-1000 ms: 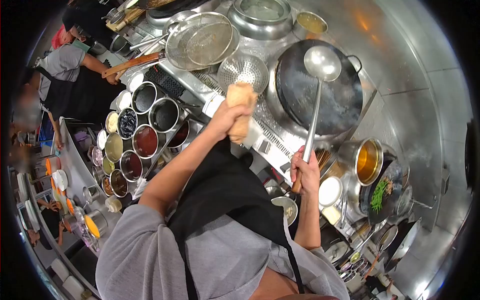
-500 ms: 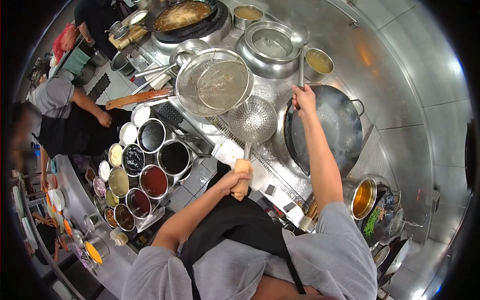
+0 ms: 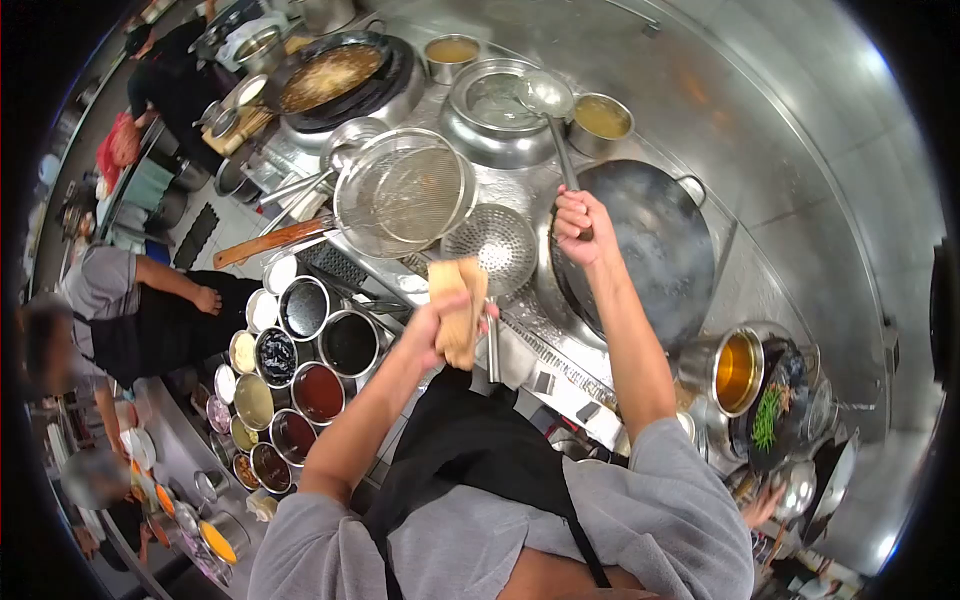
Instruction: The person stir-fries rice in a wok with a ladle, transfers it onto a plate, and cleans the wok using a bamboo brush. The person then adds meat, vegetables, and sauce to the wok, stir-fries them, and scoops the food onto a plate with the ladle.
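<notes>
My left hand (image 3: 430, 328) is closed round a folded tan cloth (image 3: 460, 305), lifted beside the bare metal handle of a perforated skimmer (image 3: 490, 245). The skimmer lies bowl-up near the stove's front edge. In my right hand (image 3: 584, 228) is the handle of a ladle (image 3: 564, 155); its bowl is over the rim of a round metal pot (image 3: 478, 128) holding clear liquid. Below and right of that hand sits a large dark wok (image 3: 660, 265), with what looks like faint steam over its surface.
Left lie a wire-mesh strainer (image 3: 405, 195) with a wooden handle and several sauce pots (image 3: 318, 391). A wok of bubbling liquid (image 3: 330, 80) is at the back. A pot of orange liquid (image 3: 737, 370) stands right. A co-worker (image 3: 105, 285) stands left; another person's hand (image 3: 762, 508) shows lower right.
My left hand has come off the skimmer's handle with the cloth and moved left and up. My right hand and the ladle have shifted slightly left; a person's hand has appeared lower right.
</notes>
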Action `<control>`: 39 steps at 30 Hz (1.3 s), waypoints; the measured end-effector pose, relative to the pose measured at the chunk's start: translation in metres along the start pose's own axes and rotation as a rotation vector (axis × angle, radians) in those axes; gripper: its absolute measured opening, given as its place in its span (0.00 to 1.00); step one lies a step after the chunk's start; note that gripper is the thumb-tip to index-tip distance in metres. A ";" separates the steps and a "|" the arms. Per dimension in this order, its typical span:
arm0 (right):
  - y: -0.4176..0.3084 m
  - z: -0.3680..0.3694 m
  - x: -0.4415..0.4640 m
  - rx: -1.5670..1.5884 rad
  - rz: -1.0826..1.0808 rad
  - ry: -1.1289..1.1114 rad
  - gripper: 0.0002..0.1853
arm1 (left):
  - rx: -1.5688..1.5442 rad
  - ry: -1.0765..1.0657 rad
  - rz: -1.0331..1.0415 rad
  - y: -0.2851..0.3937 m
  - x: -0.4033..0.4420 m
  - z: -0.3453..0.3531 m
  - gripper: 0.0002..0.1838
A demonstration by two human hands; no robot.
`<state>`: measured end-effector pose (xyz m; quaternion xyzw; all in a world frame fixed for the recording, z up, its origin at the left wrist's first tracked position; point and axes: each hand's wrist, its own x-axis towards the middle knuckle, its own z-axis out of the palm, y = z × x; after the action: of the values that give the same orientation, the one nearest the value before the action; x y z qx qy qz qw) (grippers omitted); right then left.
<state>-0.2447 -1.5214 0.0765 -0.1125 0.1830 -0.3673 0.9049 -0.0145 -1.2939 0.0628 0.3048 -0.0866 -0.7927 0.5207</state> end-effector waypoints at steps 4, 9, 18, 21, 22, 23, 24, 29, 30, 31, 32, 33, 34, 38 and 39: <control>0.057 0.085 -0.106 -0.067 -0.099 0.099 0.02 | -0.188 -0.228 0.062 0.023 0.045 0.073 0.29; 0.127 0.122 -0.197 -0.195 -0.213 0.235 0.06 | -0.314 -0.588 -0.322 -0.012 0.074 0.150 0.19; 0.122 -0.208 -0.368 -1.807 -0.261 1.221 0.32 | -0.270 -0.235 -0.487 -0.081 0.028 0.124 0.21; 0.149 -0.233 -0.400 -2.052 0.045 1.588 0.38 | -0.361 -0.203 -0.411 -0.087 0.012 0.114 0.21; 0.151 -0.237 -0.403 -2.012 0.098 1.622 0.40 | -0.433 -0.211 -0.426 -0.088 0.007 0.108 0.21; 0.149 -0.242 -0.406 -1.959 0.045 1.631 0.40 | -0.507 -0.219 -0.441 -0.090 0.003 0.103 0.21; 0.146 -0.245 -0.409 -1.907 -0.001 1.638 0.40 | -0.544 -0.281 -0.455 -0.093 0.003 0.096 0.21; 0.152 -0.271 -0.418 -0.638 -0.515 1.202 0.27 | -0.787 -0.289 -0.549 -0.102 0.015 0.076 0.21; 0.163 -0.215 -0.406 -0.450 -0.734 1.135 0.20 | -0.810 -0.286 -0.554 -0.102 0.019 0.076 0.21; 0.165 -0.175 -0.393 -0.417 -0.900 1.058 0.21 | -0.836 -0.281 -0.559 -0.102 0.022 0.076 0.21; 0.155 -0.121 -0.382 -0.456 -0.887 0.966 0.22 | -0.871 -0.278 -0.578 -0.102 0.024 0.077 0.21; 0.141 -0.075 -0.373 -0.487 -0.875 0.879 0.23 | -0.878 -0.281 -0.576 -0.102 0.028 0.076 0.21; 0.122 -0.053 -0.360 -0.662 -0.870 0.849 0.25 | -0.881 -0.282 -0.582 -0.101 0.032 0.075 0.20; 0.029 -0.052 -0.280 -1.832 -0.708 0.880 0.30 | -0.878 -0.266 -0.619 -0.093 0.041 0.077 0.20; 0.014 -0.056 -0.258 -2.100 -0.598 0.919 0.31 | -0.875 -0.257 -0.628 -0.091 0.042 0.078 0.20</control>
<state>-0.4305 -1.3336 0.0851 -0.6963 0.6694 -0.2400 0.0968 -0.1408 -1.3046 0.0671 -0.0279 0.2830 -0.9028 0.3226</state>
